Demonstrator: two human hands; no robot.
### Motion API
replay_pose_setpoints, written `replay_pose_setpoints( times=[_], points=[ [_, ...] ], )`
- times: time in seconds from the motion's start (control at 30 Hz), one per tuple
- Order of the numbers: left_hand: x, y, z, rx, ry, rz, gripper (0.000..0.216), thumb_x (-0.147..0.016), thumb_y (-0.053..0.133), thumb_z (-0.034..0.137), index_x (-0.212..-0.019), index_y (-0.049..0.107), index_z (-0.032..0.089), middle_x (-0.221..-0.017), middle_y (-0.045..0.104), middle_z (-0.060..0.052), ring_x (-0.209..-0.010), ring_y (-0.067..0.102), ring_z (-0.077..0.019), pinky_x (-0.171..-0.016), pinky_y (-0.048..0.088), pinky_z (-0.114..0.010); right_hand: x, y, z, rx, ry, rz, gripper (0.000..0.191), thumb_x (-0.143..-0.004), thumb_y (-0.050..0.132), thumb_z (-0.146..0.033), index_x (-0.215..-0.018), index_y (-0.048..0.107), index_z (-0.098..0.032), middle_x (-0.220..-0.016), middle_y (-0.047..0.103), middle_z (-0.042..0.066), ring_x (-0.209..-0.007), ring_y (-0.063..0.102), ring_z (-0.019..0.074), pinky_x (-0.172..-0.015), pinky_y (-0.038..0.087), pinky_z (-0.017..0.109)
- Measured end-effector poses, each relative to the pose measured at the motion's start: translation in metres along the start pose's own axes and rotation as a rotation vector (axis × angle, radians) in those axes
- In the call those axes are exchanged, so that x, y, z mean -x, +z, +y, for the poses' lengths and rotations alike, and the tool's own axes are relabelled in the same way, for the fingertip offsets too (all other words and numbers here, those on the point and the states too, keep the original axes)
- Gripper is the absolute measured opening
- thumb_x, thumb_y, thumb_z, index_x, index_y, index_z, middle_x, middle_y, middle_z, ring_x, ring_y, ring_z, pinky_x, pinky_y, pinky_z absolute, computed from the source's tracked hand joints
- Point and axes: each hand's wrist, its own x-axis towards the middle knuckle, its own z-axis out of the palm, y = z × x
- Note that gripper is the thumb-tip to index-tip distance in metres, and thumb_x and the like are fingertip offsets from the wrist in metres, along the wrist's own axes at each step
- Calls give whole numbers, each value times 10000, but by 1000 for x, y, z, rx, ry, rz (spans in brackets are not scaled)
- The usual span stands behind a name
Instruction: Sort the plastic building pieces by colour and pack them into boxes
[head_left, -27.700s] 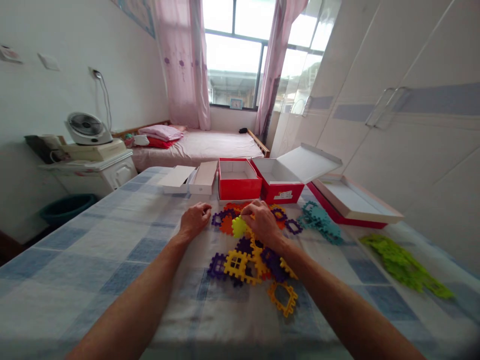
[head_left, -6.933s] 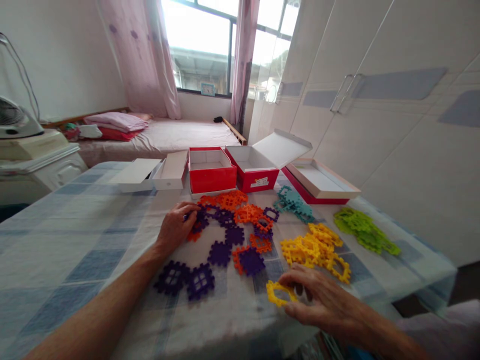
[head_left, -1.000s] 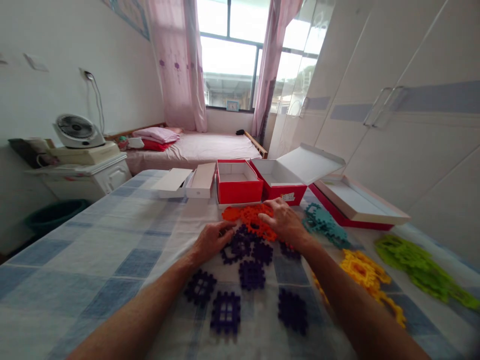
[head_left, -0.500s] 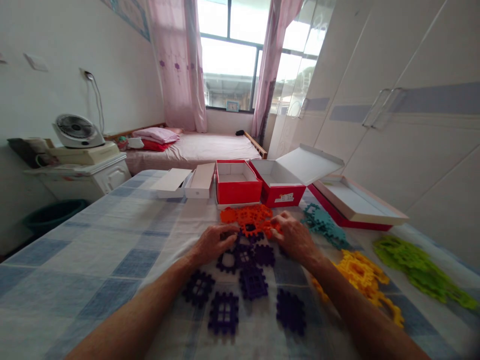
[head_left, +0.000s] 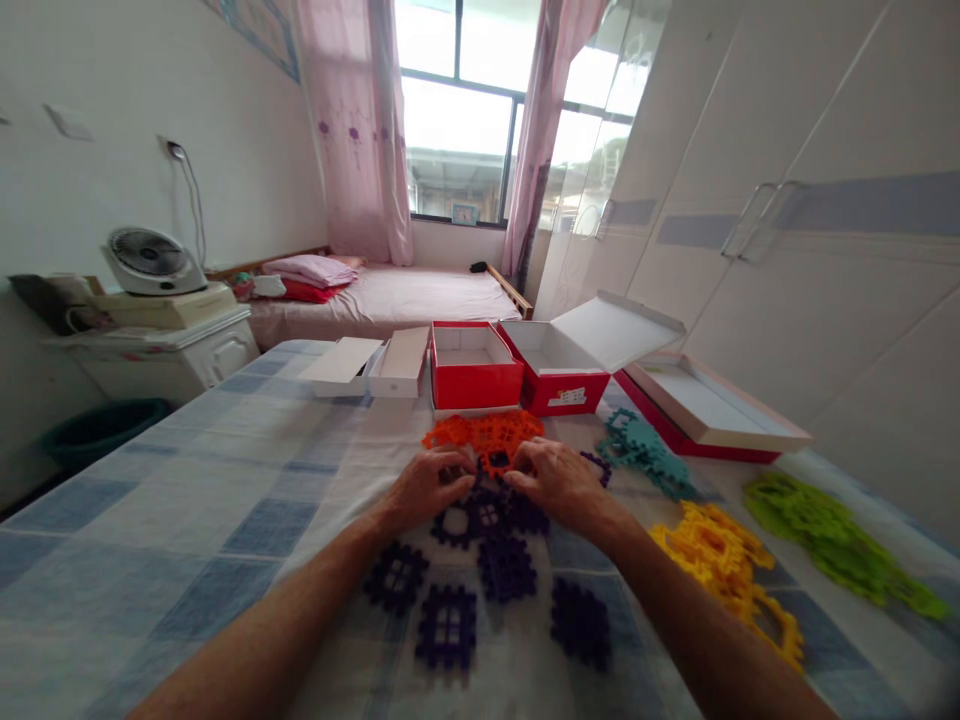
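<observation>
My left hand (head_left: 431, 487) is closed, its thumb and fingers curled together at the near left edge of the orange pile. My right hand (head_left: 559, 482) is closed too, with bent fingertips at the right side of the same spot. Between them lie orange notched building tiles (head_left: 487, 432) and dark purple tiles. What either hand pinches is hidden by the fingers. Nearer me lie several purple tiles with toothed edges: a window tile (head_left: 448, 628), another window tile (head_left: 397, 577) and a solid tile (head_left: 581, 622). One purple tile (head_left: 598, 466) shows just beyond my right wrist.
To the right lie teal tiles (head_left: 646, 452), yellow tiles (head_left: 720, 550) and green tiles (head_left: 832, 535). Behind stand an open red box (head_left: 477, 385), a red box with raised lid (head_left: 566, 392), a shallow box (head_left: 712, 410) and small white boxes (head_left: 397, 375), all on a checked tablecloth (head_left: 195, 520).
My right hand has moved left and slightly nearer, away from the orange tiles at the pile's right end. A purple tile beyond it now shows. The orange pile reaches farther left.
</observation>
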Motion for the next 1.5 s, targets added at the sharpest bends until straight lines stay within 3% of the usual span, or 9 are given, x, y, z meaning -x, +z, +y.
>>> replay_pose_setpoints(
  times=[0.1, 0.2, 0.37, 0.57, 0.8, 1.0, 1.13, 1.33, 1.5],
  points=[
    [-1, 0, 0, 17, 48, 2, 153, -791, 556, 218, -848, 692, 176, -942, 691, -44, -857, 619, -153, -779, 467, -240, 5, 8, 7, 30, 20, 11, 143, -769, 580, -300, -876, 597, -207, -920, 629, 48, -832, 589, 179, -676, 373, 270],
    [0, 1, -2, 34, 23, -32, 185, -796, 547, 214, -908, 692, 184, -989, 697, -48, -895, 628, -165, -807, 472, -253, -1, 21, 12, -3, 7, 61, 283, -762, 579, -257, -1036, 552, -190, -974, 631, 70, -872, 591, 183, -701, 381, 265],
    [2, 1, -3, 50, 32, -72, 233, -793, 551, 217, -975, 690, 178, -1036, 698, -47, -967, 626, -175, -885, 455, -263, -16, 35, 17, -179, -80, 88, 122, -765, 578, -236, -872, 614, -190, -900, 646, 41, -864, 580, 155, -768, 394, 247],
    [0, -1, 0, 13, -43, -17, 217, -800, 546, 252, -934, 696, 170, -913, 726, -33, -784, 652, -159, -762, 489, -250, -29, 24, 1, -389, -80, 255, 277, -813, 560, -330, -1045, 578, -179, -962, 653, 50, -815, 590, 138, -760, 418, 250],
    [-1, -1, -7, -1, -86, 38, 282, -821, 531, 296, -1009, 696, 167, -994, 718, -62, -832, 651, -178, -794, 494, -276, -4, 27, -3, 12, -36, 80, 308, -841, 522, -429, -959, 619, -161, -991, 640, 123, -964, 569, 232, -815, 402, 323],
    [1, -1, -6, -8, -74, -16, 297, -822, 527, 312, -1035, 692, 187, -1005, 718, -46, -873, 653, -187, -838, 482, -285, 18, 21, 8, -101, -136, 38, 295, -871, 489, -392, -1042, 620, -191, -1037, 633, 78, -996, 558, 193, -861, 390, 288],
    [2, -1, -6, 21, -69, -29, 265, -827, 518, 301, -962, 714, 185, -932, 735, -29, -821, 662, -174, -771, 491, -254, 9, 8, 32, 32, -3, 133, 301, -876, 460, -345, -1089, 599, -185, -1085, 628, 98, -1053, 528, 211, -891, 365, 318],
    [0, -1, -4, 1, -76, -16, 278, -840, 508, 316, -932, 722, 164, -914, 735, -38, -808, 658, -178, -779, 486, -260, -20, 9, 61, 165, 160, -71, 373, -847, 434, -419, -991, 644, -147, -1036, 640, 167, -1024, 542, 303, -816, 380, 411],
    [0, -1, -5, -5, -67, -20, 272, -845, 505, 313, -937, 717, 170, -922, 732, -36, -820, 657, -177, -797, 480, -261, -28, 11, 67, 99, 177, -68, 413, -769, 512, -444, -985, 643, -118, -1056, 607, 190, -1008, 537, 311, -784, 392, 385]
  ],
)
